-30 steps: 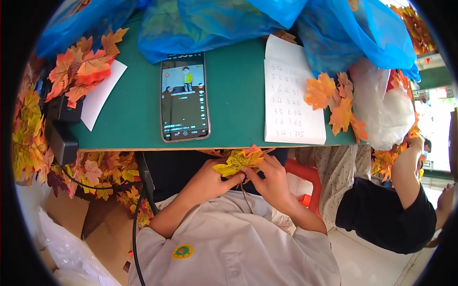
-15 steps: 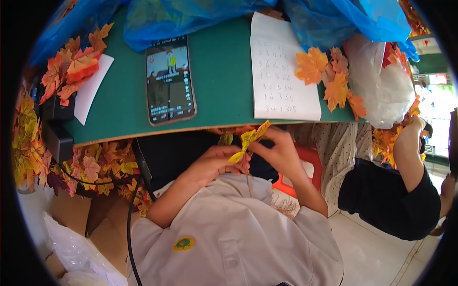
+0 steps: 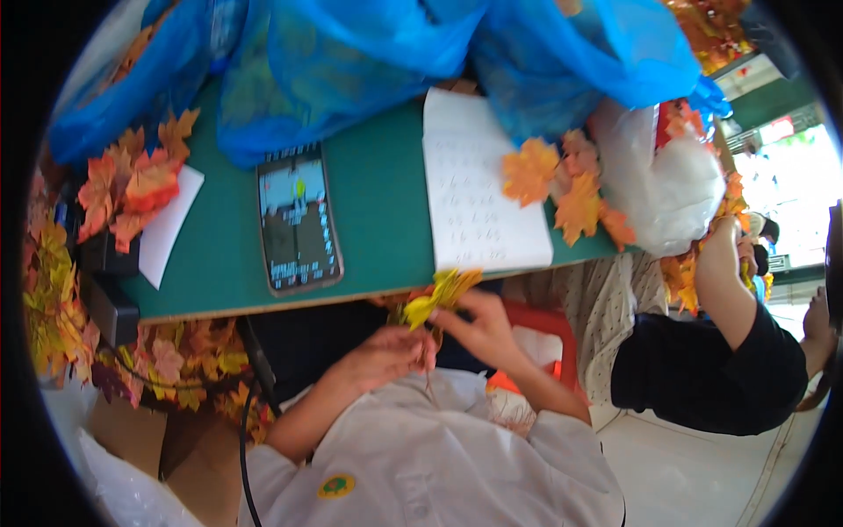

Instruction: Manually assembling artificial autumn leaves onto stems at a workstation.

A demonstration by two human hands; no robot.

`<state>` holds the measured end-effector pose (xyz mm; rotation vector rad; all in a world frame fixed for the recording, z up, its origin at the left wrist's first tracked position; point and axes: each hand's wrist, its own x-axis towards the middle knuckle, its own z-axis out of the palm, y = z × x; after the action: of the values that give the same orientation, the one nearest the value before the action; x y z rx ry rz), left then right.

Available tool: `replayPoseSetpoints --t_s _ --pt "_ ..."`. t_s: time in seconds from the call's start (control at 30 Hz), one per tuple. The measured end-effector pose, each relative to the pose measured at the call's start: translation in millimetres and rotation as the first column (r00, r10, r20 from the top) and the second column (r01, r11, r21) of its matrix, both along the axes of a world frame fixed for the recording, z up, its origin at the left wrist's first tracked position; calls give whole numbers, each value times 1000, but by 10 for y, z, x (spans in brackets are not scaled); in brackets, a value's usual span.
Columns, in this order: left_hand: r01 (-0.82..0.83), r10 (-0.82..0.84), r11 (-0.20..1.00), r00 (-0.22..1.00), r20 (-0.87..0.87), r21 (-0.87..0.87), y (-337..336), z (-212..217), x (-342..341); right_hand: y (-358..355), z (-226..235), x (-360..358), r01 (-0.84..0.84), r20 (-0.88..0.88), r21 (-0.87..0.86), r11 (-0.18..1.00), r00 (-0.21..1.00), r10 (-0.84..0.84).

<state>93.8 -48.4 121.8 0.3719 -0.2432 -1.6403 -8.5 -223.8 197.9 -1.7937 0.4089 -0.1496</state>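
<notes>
Just below the green table's (image 3: 378, 211) front edge, both my hands work on a small yellow artificial leaf sprig (image 3: 435, 299). My left hand (image 3: 382, 356) pinches its thin stem from below, fingers closed. My right hand (image 3: 479, 329) grips the sprig near the leaves. Both forearms rise from my white-shirted lap.
A phone (image 3: 297, 220) with a lit screen lies on the table beside a white sheet of handwriting (image 3: 479, 189). Orange leaves (image 3: 562, 180) and blue plastic bags (image 3: 439, 53) crowd the back; a white bag (image 3: 672, 189) sits right. Another person in black (image 3: 711, 351) works at right.
The view has shifted so the table sits lower and tilted. The yellow sprig has risen slightly toward the table edge while both hands keep hold of it.
</notes>
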Motion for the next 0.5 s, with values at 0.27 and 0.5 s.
replayPoseSetpoints --t_s 0.27,0.5 --pt "-121 96 975 986 140 184 21 29 -97 -206 584 -107 -140 34 -578 804 980 194" --pt "-103 70 982 977 200 157 54 -12 -64 -515 1977 -138 -121 113 -645 754 962 250"
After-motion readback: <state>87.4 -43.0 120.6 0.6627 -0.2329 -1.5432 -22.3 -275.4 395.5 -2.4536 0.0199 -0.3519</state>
